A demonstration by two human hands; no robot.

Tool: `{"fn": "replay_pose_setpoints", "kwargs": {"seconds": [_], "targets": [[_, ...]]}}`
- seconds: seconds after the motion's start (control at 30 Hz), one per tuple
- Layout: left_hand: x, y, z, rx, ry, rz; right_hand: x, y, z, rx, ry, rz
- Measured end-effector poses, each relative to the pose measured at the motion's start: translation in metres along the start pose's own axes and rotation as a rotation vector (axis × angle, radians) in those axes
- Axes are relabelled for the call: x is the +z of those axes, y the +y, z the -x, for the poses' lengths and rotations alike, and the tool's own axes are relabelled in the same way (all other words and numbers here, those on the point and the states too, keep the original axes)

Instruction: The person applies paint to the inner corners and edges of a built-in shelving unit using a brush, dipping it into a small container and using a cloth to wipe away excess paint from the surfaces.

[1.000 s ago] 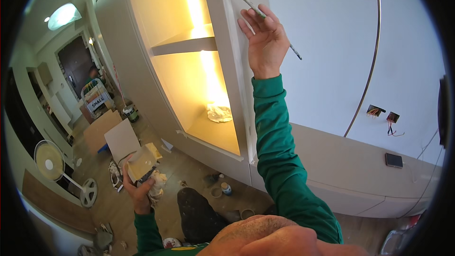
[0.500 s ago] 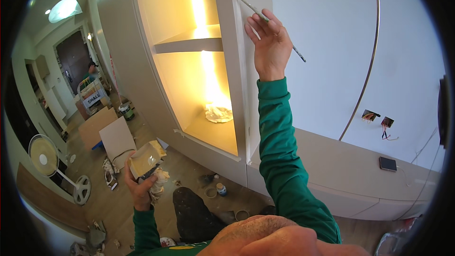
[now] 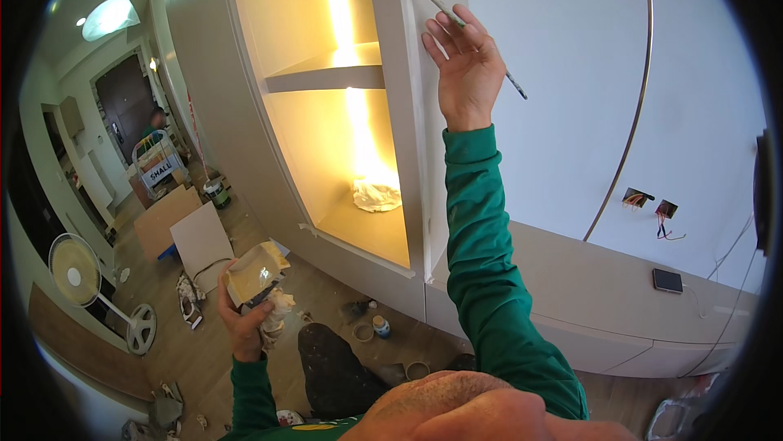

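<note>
My right grip (image 3: 471, 74) pinches a long, thin, grey stick tool (image 3: 447, 12), its tip by the pale grey cabinet post (image 3: 398, 135). It looks light, maybe springy from here (I'd hold its middle). My left grip (image 3: 242, 324) clasps a shiny, pale-yellow, boxy holder (image 3: 254, 274), maybe slippery.

A home, apparently mid-renovation: strip lighting (image 3: 338, 8) glows in built-in shelves (image 3: 326, 79), bare wires (image 3: 662, 225) stick out of the white wall (image 3: 555, 74), a dark door (image 3: 124, 106) has a rough surround, and loose boards (image 3: 201, 237) and a bucket (image 3: 215, 191) crowd the wood floor (image 3: 165, 320).
</note>
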State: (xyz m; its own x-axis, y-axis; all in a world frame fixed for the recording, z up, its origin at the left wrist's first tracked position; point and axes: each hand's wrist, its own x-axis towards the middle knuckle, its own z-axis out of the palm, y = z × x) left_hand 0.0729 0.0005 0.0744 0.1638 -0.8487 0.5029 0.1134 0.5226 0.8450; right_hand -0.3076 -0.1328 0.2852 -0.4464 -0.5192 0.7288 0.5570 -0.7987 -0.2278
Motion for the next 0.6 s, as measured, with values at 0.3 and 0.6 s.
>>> {"fn": "replay_pose_setpoints", "kwargs": {"seconds": [0.3,0.6], "targets": [[0.0002,-0.0009,-0.0003,-0.004,-0.002,-0.012,-0.0028,0.0018,0.0012,-0.005,-0.005,0.022],[-0.0013,-0.0029,-0.0007,0.0,0.005,-0.03,-0.0051,0.0019,0.003,0.007,0.002,0.011]]}}
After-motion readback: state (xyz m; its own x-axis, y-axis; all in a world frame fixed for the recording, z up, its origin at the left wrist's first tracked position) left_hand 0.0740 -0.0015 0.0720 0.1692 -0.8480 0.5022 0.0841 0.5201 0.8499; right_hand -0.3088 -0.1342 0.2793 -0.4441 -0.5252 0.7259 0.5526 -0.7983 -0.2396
